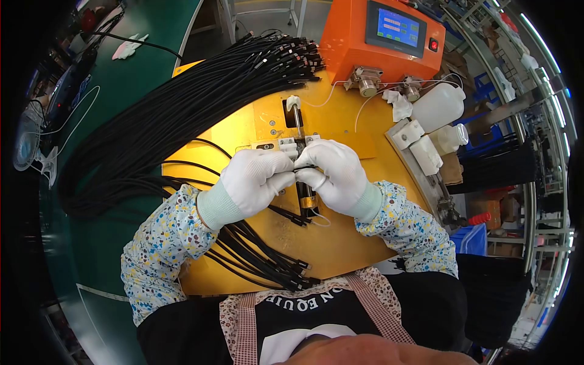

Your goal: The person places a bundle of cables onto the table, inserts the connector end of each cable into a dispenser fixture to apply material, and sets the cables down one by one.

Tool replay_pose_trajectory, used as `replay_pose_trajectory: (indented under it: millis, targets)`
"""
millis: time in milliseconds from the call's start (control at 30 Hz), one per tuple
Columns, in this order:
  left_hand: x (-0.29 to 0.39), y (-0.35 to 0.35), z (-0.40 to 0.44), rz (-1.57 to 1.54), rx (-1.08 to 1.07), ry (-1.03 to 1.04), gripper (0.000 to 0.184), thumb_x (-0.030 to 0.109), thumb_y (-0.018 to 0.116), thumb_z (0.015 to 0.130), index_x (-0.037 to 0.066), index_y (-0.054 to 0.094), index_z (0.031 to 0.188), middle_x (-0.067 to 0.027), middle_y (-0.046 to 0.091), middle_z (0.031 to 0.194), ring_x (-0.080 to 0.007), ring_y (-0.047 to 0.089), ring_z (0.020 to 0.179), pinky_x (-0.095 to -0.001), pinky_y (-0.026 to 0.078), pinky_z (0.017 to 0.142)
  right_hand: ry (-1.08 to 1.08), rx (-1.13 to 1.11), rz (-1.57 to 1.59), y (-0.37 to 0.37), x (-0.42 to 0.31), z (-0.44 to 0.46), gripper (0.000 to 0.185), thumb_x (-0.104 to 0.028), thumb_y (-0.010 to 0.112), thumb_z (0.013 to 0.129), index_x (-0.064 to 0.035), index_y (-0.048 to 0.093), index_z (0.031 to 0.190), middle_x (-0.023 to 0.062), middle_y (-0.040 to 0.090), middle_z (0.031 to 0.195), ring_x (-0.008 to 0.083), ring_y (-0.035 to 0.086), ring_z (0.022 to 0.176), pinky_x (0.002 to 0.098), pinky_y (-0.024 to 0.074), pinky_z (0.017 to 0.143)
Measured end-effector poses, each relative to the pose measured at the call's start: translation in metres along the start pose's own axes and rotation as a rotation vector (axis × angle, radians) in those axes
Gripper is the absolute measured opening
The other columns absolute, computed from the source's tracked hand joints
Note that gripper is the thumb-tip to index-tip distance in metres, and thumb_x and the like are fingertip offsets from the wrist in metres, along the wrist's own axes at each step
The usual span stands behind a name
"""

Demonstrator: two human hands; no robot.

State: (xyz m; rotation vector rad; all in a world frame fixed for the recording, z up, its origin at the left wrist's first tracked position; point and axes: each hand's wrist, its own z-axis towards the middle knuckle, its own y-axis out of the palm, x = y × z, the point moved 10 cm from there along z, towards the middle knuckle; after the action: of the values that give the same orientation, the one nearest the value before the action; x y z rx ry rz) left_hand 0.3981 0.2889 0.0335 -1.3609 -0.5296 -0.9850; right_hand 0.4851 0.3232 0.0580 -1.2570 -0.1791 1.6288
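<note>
Both hands wear white gloves and meet above the fixture on the yellow plate. My left hand [254,179] has its thumb and fingers pinched together, and my right hand [331,173] pinches from the other side. Between the fingertips a small dark piece shows, mostly hidden; it looks like part of a black cable. Beneath the hands lies a metal fixture [286,145] with a dark slot. A large bundle of black cables [164,103] curves along the left and back of the plate. More black cables [255,258] with connector ends lie near the body.
An orange machine [348,42] with a screen stands at the back right. White bottles [439,108] and white blocks [426,155] sit at the plate's right edge. The yellow plate [347,243] rests beside a green table [91,243]. Thin tubes run from the machine.
</note>
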Motion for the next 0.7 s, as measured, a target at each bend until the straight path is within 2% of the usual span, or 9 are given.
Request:
replay_pose_trajectory:
  millis: [100,200,300,400,500,533,600,700]
  targets:
    - [-0.001,-0.005,0.003,-0.105,0.076,-0.018,0.013,0.008,0.066,0.086,0.000,0.065,0.096,-0.0154,0.068,0.084,-0.0266,0.068,0.076,-0.0300,0.054,0.073,0.073,-0.033,0.070,-0.002,0.006,0.002,0.010,-0.013,0.065,0.084,-0.0057,0.063,0.090,0.0123,0.062,0.082,0.0322,0.061,0.077,0.0394,0.0486,0.069]
    - [-0.025,-0.004,0.006,-0.161,0.077,-0.209,0.016,0.011,0.065,0.088,0.001,0.064,0.100,-0.0127,0.069,0.084,-0.0209,0.068,0.076,-0.0290,0.053,0.071,0.185,-0.098,0.066,-0.010,0.019,0.009,0.014,-0.012,0.064,0.085,-0.0035,0.067,0.096,0.0133,0.064,0.085,0.0303,0.064,0.079,0.0366,0.0513,0.071]
    - [-0.024,-0.009,0.007,-0.279,0.132,-0.192,0.016,0.010,0.062,0.090,-0.002,0.062,0.101,-0.0083,0.066,0.078,-0.0100,0.060,0.071,-0.0269,0.050,0.066,0.298,-0.046,0.051,-0.019,0.033,0.005,0.012,-0.011,0.064,0.085,-0.0025,0.067,0.093,0.0130,0.064,0.083,0.0283,0.065,0.078,0.0354,0.0512,0.070]
    - [-0.024,-0.005,0.008,-0.166,0.162,-0.087,0.018,0.013,0.063,0.089,0.005,0.062,0.105,-0.0101,0.069,0.082,-0.0222,0.069,0.075,-0.0299,0.053,0.069,0.276,-0.046,0.026,-0.017,0.033,0.006,0.011,-0.011,0.066,0.083,-0.0020,0.067,0.089,0.0127,0.064,0.081,0.0266,0.064,0.075,0.0331,0.0506,0.068]
    - [-0.022,-0.007,0.007,0.095,0.178,-0.118,0.016,0.012,0.062,0.088,0.007,0.063,0.103,-0.0098,0.068,0.081,-0.0285,0.067,0.074,-0.0330,0.053,0.068,0.353,-0.038,0.091,-0.011,0.047,0.000,0.010,-0.011,0.068,0.081,-0.0030,0.068,0.086,0.0117,0.063,0.079,0.0261,0.063,0.074,0.0327,0.0496,0.067]
    - [-0.024,-0.005,0.007,0.092,0.169,-0.126,0.017,0.010,0.061,0.088,0.005,0.063,0.105,-0.0112,0.067,0.084,-0.0275,0.067,0.076,-0.0320,0.053,0.069,0.393,-0.029,0.119,-0.010,0.054,-0.002,0.010,-0.012,0.069,0.081,-0.0035,0.068,0.086,0.0113,0.063,0.079,0.0259,0.062,0.074,0.0326,0.0492,0.067]
    - [-0.030,-0.002,0.007,0.086,0.151,-0.144,0.020,0.006,0.061,0.088,0.003,0.063,0.108,-0.0139,0.066,0.091,-0.0253,0.067,0.078,-0.0299,0.052,0.071,0.338,-0.028,0.040,-0.011,0.053,0.000,0.010,-0.012,0.070,0.079,-0.0046,0.069,0.085,0.0104,0.062,0.077,0.0263,0.061,0.075,0.0342,0.0488,0.067]
    - [-0.019,-0.003,0.007,0.352,0.236,0.011,0.028,0.003,0.059,0.085,0.006,0.064,0.112,-0.0092,0.061,0.085,-0.0253,0.063,0.075,-0.0324,0.052,0.067,0.276,-0.020,-0.094,-0.013,0.059,0.001,0.010,-0.014,0.071,0.078,-0.0061,0.069,0.084,0.0095,0.062,0.076,0.0272,0.060,0.076,0.0365,0.0483,0.069]
